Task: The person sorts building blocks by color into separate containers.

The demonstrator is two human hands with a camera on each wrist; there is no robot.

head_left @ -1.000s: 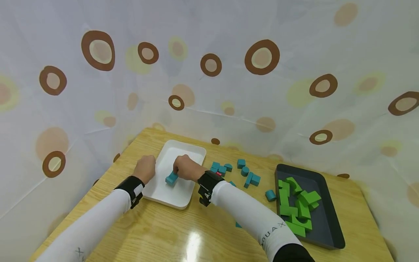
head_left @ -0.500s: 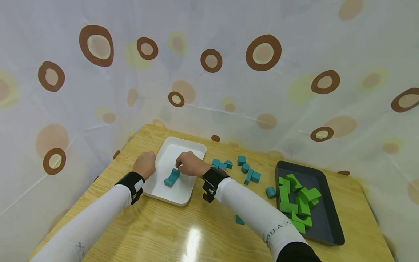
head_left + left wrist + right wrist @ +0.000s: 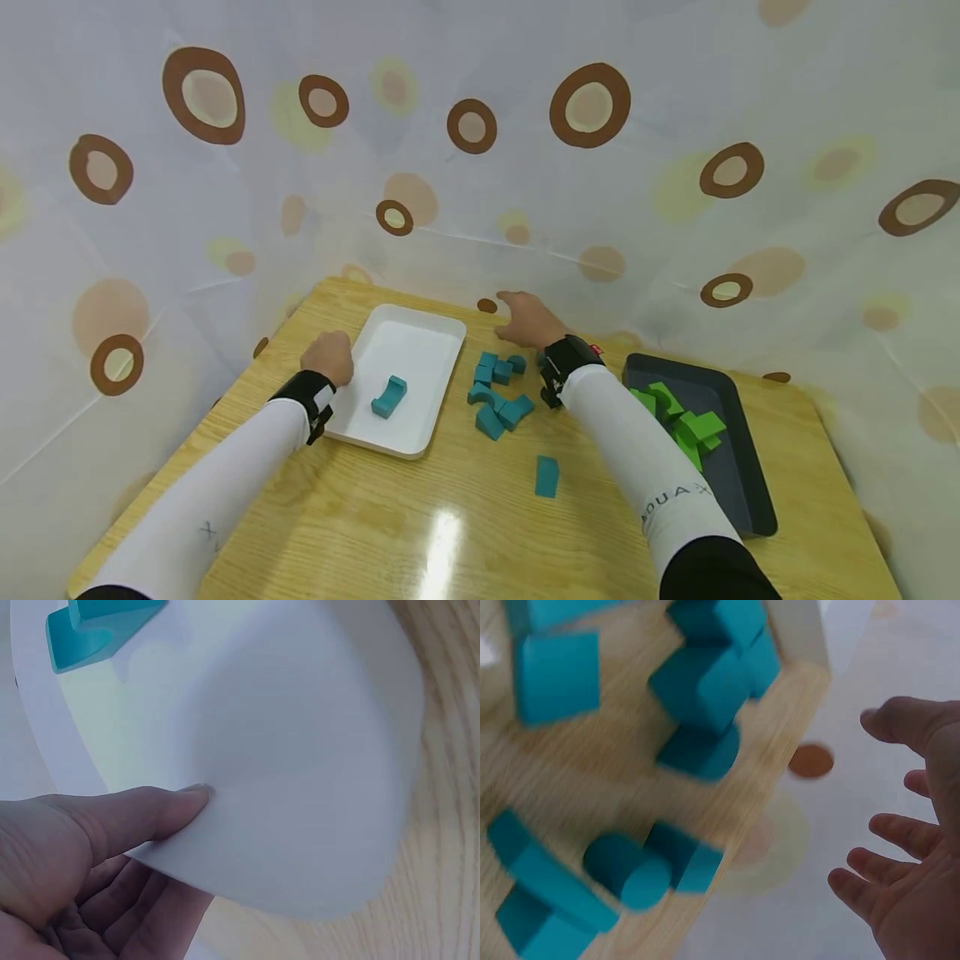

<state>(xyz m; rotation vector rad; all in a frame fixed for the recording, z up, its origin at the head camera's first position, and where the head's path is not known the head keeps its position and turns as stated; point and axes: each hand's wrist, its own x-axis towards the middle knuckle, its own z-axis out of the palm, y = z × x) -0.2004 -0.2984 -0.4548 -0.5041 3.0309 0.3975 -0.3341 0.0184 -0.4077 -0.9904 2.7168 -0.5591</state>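
Observation:
A white tray (image 3: pixel 420 333) stands at the left of the table, with one blue curved block (image 3: pixel 389 397) lying in it. My left hand (image 3: pixel 328 358) grips the tray's left rim. In the left wrist view the thumb (image 3: pixel 157 814) presses on the inner wall while the fingers curl underneath. My right hand (image 3: pixel 528 321) hovers over the table's back edge, fingers spread and nothing between them. Below it lie several loose blue blocks, among them a cylinder (image 3: pixel 626 870) and a half-round block (image 3: pixel 703 752). My right forearm hides some of them in the head view.
A dark grey tray (image 3: pixel 750 492) with several green blocks (image 3: pixel 697 427) stands at the right, partly behind my right arm. One blue block (image 3: pixel 547 477) lies alone nearer the front. A cluster of blue blocks (image 3: pixel 491 396) sits beside the white tray. A patterned curtain (image 3: pixel 420 125) hangs behind the table.
My right hand has let go of the blue curved block in the white tray and moved right and back, over the loose blocks. The left hand stays on the tray's rim.

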